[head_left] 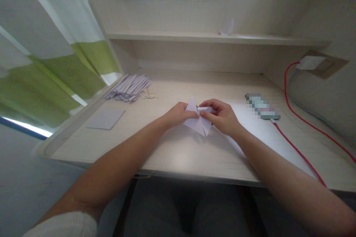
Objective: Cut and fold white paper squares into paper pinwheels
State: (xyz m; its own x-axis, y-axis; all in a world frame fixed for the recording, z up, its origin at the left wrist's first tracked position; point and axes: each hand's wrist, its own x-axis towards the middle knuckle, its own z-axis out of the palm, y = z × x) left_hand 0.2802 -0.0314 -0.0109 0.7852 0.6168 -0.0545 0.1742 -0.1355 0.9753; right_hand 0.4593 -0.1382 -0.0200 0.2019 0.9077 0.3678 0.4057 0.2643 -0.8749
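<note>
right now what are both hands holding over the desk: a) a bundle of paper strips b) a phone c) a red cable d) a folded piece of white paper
d: the left hand and right hand pinch a folded piece of white paper between them; the red cable and the bundle of paper strips lie untouched.

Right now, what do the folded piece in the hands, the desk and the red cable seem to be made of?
Folded piece: thin white paper, matte, with sharp creases and pointed flaps. Desk: pale wood-look board, probably laminate, with fine grain lines and a soft sheen. Red cable: likely smooth plastic or rubber sheathing, bending in loose curves. Both hands pinch the paper.
</note>
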